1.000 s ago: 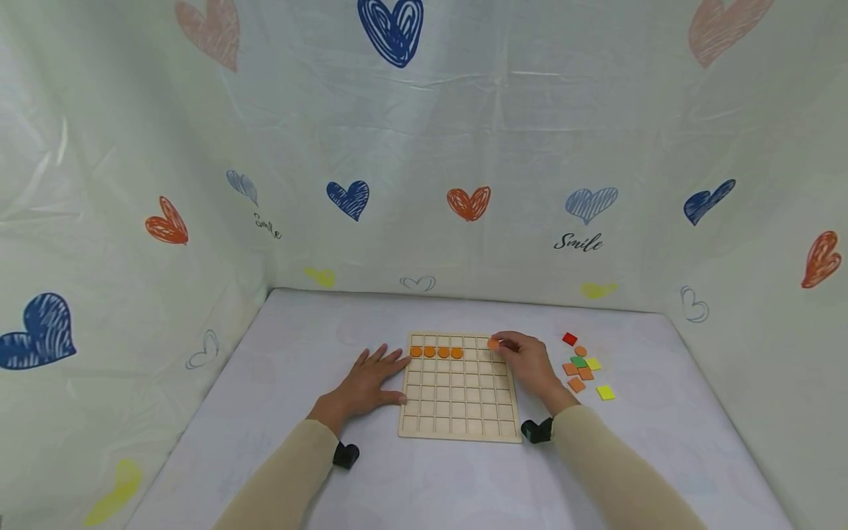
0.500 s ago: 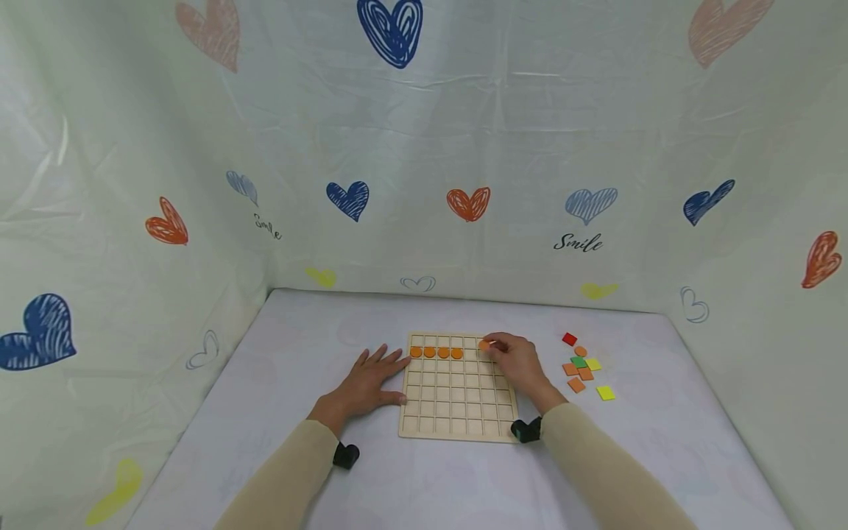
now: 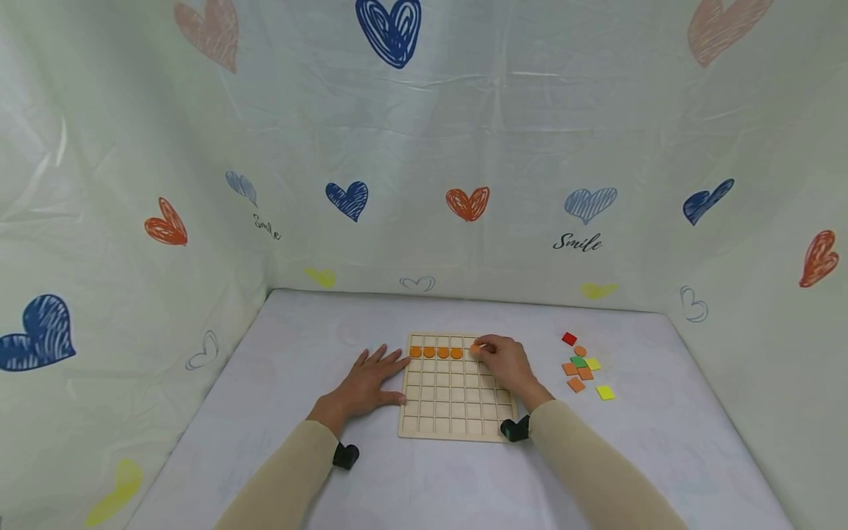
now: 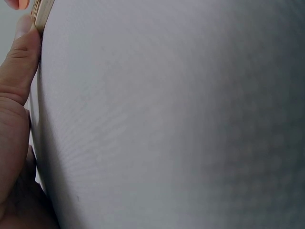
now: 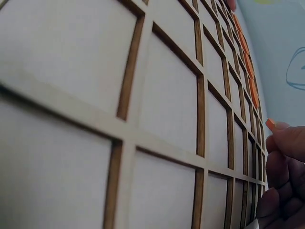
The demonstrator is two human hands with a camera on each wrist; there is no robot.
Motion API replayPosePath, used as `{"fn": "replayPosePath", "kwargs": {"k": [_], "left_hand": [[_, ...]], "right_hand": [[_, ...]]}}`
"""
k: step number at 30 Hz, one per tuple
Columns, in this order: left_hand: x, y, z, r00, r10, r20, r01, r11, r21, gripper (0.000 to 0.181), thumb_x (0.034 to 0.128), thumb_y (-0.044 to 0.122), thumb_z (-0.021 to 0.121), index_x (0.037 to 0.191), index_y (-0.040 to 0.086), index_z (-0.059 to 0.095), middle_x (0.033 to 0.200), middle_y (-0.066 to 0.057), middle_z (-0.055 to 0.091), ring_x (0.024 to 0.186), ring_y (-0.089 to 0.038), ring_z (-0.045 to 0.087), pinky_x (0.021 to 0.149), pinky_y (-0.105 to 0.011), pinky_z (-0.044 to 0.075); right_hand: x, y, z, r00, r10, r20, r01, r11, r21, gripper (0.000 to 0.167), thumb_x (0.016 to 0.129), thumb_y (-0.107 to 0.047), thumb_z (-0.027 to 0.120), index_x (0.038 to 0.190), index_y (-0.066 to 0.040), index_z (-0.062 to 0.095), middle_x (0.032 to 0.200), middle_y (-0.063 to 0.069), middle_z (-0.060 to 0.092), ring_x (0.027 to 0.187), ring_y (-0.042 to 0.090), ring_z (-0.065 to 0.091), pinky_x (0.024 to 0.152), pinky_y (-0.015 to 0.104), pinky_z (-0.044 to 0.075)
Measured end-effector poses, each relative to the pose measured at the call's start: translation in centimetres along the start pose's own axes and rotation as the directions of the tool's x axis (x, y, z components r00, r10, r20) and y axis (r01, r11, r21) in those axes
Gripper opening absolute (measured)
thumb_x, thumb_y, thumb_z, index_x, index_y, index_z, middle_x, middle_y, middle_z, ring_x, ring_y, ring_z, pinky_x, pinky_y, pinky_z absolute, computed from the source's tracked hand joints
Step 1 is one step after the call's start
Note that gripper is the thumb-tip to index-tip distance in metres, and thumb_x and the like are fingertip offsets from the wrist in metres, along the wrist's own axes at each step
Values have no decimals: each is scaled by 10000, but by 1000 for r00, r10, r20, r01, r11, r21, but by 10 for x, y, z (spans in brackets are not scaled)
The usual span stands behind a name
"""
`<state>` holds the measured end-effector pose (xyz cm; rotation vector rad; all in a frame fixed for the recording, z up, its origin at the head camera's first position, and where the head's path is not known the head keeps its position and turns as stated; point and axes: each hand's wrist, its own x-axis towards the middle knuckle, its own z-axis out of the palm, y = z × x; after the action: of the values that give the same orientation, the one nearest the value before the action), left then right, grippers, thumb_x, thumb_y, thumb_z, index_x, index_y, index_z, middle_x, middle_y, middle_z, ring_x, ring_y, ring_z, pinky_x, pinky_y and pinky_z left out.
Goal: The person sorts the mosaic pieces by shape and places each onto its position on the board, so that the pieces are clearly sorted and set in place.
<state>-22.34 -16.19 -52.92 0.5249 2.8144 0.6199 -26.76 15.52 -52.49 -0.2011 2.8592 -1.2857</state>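
A wooden grid board (image 3: 457,397) lies flat on the table. In its second row from the back, several orange discs (image 3: 429,352) sit side by side from the left edge. My right hand (image 3: 506,362) pinches another orange disc (image 5: 270,125) between thumb and fingers, just above the board and right of that row. My left hand (image 3: 367,384) rests spread on the table, its fingers and thumb touching the board's left edge. The left wrist view shows the left thumb (image 4: 21,62) against the board's side (image 4: 43,14).
Right of the board lie loose pieces: a red square (image 3: 570,338), an orange disc (image 3: 580,351), a green piece (image 3: 578,362), orange squares (image 3: 576,384) and yellow squares (image 3: 606,392). A white curtain with printed hearts (image 3: 467,204) hangs behind the table.
My right hand has moved left over the board with the orange disc, closer to the row of discs. My left hand has stayed in place.
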Motion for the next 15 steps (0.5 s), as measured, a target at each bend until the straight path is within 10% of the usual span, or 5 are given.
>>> {"fn": "replayPosePath", "kwargs": {"k": [15], "left_hand": [[0, 0, 0, 1000, 8, 0, -8, 1000, 8, 861, 888, 572, 768, 1624, 264, 443, 1724, -12, 344, 1645, -326, 156, 1347, -562, 52]], "right_hand": [[0, -5, 7, 999, -23, 31, 25, 998, -64, 216, 977, -135, 743, 1178, -65, 787, 1196, 128, 759, 1094, 300, 707, 975, 495, 590]]}}
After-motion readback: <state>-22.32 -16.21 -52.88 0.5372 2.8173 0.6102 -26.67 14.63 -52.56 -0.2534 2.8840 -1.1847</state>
